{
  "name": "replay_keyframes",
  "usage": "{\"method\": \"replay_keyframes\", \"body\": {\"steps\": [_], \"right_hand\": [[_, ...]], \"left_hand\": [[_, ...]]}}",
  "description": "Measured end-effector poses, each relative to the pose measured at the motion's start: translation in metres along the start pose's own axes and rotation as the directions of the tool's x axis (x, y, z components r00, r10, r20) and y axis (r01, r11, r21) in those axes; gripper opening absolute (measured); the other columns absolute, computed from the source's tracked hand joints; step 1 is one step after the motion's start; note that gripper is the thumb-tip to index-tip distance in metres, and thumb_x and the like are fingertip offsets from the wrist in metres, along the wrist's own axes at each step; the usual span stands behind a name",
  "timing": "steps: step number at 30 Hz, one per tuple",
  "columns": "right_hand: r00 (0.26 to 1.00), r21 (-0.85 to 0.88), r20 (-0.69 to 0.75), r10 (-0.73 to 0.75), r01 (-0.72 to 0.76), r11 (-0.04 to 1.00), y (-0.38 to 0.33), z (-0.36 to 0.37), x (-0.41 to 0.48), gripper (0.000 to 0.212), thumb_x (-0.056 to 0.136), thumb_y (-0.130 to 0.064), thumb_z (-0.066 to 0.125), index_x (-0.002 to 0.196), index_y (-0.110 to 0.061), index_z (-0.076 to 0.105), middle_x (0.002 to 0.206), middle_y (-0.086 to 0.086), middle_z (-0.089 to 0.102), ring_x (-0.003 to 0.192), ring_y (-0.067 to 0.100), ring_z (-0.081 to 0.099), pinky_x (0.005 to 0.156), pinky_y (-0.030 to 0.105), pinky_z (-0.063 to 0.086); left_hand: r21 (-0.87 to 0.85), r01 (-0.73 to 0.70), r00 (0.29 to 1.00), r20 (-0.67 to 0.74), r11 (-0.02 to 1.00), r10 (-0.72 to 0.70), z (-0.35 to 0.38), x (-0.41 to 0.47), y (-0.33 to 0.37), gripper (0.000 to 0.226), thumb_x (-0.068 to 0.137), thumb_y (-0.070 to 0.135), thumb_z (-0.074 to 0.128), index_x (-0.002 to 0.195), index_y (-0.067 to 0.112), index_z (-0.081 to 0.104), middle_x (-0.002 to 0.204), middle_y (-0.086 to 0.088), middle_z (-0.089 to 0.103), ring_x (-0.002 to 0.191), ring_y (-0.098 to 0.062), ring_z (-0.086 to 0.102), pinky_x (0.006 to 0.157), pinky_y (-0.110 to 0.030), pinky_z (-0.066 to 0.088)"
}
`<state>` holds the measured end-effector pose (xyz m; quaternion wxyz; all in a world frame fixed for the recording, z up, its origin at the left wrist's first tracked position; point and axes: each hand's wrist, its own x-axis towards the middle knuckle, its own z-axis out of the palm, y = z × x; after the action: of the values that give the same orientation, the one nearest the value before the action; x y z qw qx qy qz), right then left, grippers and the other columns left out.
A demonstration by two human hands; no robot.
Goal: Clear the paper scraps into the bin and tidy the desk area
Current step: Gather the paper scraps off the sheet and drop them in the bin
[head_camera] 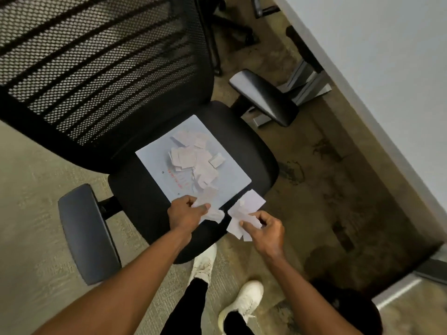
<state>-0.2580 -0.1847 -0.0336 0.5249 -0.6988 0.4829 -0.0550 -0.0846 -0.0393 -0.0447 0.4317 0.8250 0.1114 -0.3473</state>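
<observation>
A black office chair (254, 151) stands in front of me with a pale sheet of paper (232, 180) lying on its seat. A heap of several torn paper scraps (193, 158) rests on that sheet. At the sheet's near edge my left hand (186, 213) pinches a torn white piece (215, 215). To its right, over the seat's front corner, my right hand (268, 228) grips a few more white torn pieces (246, 206). No bin is in view.
The chair's mesh back (96, 68) fills the upper left, with armrests at left (84, 233) and right (266, 97). A white desk surface (399, 81) runs along the right, its metal leg (304, 83) beside the chair. My white shoes (242, 303) stand on the carpet below.
</observation>
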Motion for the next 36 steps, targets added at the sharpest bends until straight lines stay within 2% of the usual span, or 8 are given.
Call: {"method": "replay_keyframes", "body": {"steps": [3, 7, 10, 15, 20, 25, 31, 36], "right_hand": [[0.995, 0.04, -0.075, 0.064, -0.061, 0.997, 0.021, -0.024, -0.022, 0.018, 0.077, -0.011, 0.09, 0.074, -0.022, 0.076, 0.072, -0.006, 0.075, 0.066, 0.021, 0.07, 0.063, 0.049, 0.06], [0.973, 0.073, -0.198, 0.121, -0.108, 0.991, 0.047, -0.061, -0.049, 0.018, 0.079, -0.013, 0.09, 0.076, -0.024, 0.076, 0.079, -0.014, 0.075, 0.07, 0.017, 0.071, 0.063, 0.045, 0.06], [0.942, 0.076, -0.3, 0.154, -0.138, 0.988, 0.079, -0.096, -0.071, 0.015, 0.078, -0.016, 0.09, 0.077, -0.02, 0.075, 0.075, -0.012, 0.074, 0.068, 0.012, 0.066, 0.061, 0.034, 0.052], [0.869, 0.105, -0.42, 0.261, -0.239, 0.965, 0.157, -0.156, -0.125, 0.014, 0.077, -0.02, 0.088, 0.075, -0.021, 0.074, 0.072, -0.01, 0.074, 0.065, 0.011, 0.066, 0.062, 0.034, 0.054], [0.787, 0.145, -0.468, 0.402, -0.38, 0.913, 0.254, -0.209, -0.193, 0.016, 0.076, -0.022, 0.088, 0.074, -0.02, 0.072, 0.071, -0.009, 0.074, 0.067, 0.014, 0.07, 0.063, 0.038, 0.057], [0.695, 0.174, -0.533, 0.483, -0.469, 0.866, 0.332, -0.252, -0.239, 0.02, 0.077, -0.018, 0.091, 0.076, -0.014, 0.071, 0.075, -0.003, 0.072, 0.073, 0.019, 0.065, 0.07, 0.034, 0.052], [0.601, 0.202, -0.564, 0.566, -0.563, 0.801, 0.417, -0.292, -0.244, 0.031, 0.076, -0.018, 0.092, 0.101, -0.006, 0.079, 0.099, 0.01, 0.078, 0.092, 0.026, 0.071, 0.081, 0.036, 0.055], [0.585, 0.172, -0.561, 0.585, -0.609, 0.774, 0.475, -0.31, -0.233, 0.022, 0.077, -0.016, 0.084, 0.093, -0.005, 0.075, 0.087, 0.016, 0.076, 0.081, 0.036, 0.071, 0.067, 0.037, 0.054]], "left_hand": [[0.13, -0.075, 0.996, 0.062, 0.989, 0.067, 0.034, -0.026, -0.002, 0.028, 0.077, 0.021, 0.095, 0.076, 0.023, 0.068, 0.093, -0.007, 0.077, 0.089, -0.025, 0.076, 0.083, -0.039, 0.065], [0.265, -0.229, 0.963, 0.203, 0.937, 0.178, 0.087, -0.069, -0.002, 0.02, 0.083, 0.019, 0.092, 0.089, 0.011, 0.074, 0.087, -0.001, 0.075, 0.078, -0.016, 0.07, 0.066, -0.023, 0.053], [0.327, -0.302, 0.93, 0.31, 0.896, 0.2, 0.13, -0.101, -0.013, 0.018, 0.085, 0.018, 0.09, 0.093, 0.01, 0.077, 0.088, -0.003, 0.081, 0.08, -0.017, 0.079, 0.077, -0.037, 0.067], [0.434, -0.405, 0.893, 0.376, 0.805, 0.247, 0.208, -0.156, -0.05, 0.018, 0.082, 0.02, 0.09, 0.083, 0.016, 0.073, 0.085, -0.007, 0.08, 0.077, -0.028, 0.077, 0.073, -0.043, 0.066], [0.517, -0.445, 0.853, 0.495, 0.732, 0.169, 0.292, -0.211, -0.112, 0.026, 0.079, 0.024, 0.088, 0.07, 0.024, 0.064, 0.087, -0.009, 0.08, 0.083, -0.034, 0.078, 0.067, -0.047, 0.067], [0.574, -0.557, 0.778, 0.613, 0.601, 0.135, 0.361, -0.265, -0.16, 0.014, 0.084, 0.028, 0.082, 0.093, 0.019, 0.077, 0.103, -0.013, 0.08, 0.098, -0.036, 0.075, 0.082, -0.043, 0.064], [0.588, -0.647, 0.709, 0.698, 0.485, 0.099, 0.444, -0.287, -0.208, 0.026, 0.085, 0.029, 0.081, 0.101, 0.01, 0.077, 0.104, -0.017, 0.08, 0.096, -0.037, 0.078, 0.08, -0.04, 0.065], [0.529, -0.734, 0.619, 0.778, 0.425, 0.101, 0.503, -0.295, -0.235, 0.024, 0.09, 0.024, 0.074, 0.103, 0.005, 0.075, 0.104, -0.02, 0.081, 0.094, -0.037, 0.08, 0.082, -0.041, 0.066]]}}
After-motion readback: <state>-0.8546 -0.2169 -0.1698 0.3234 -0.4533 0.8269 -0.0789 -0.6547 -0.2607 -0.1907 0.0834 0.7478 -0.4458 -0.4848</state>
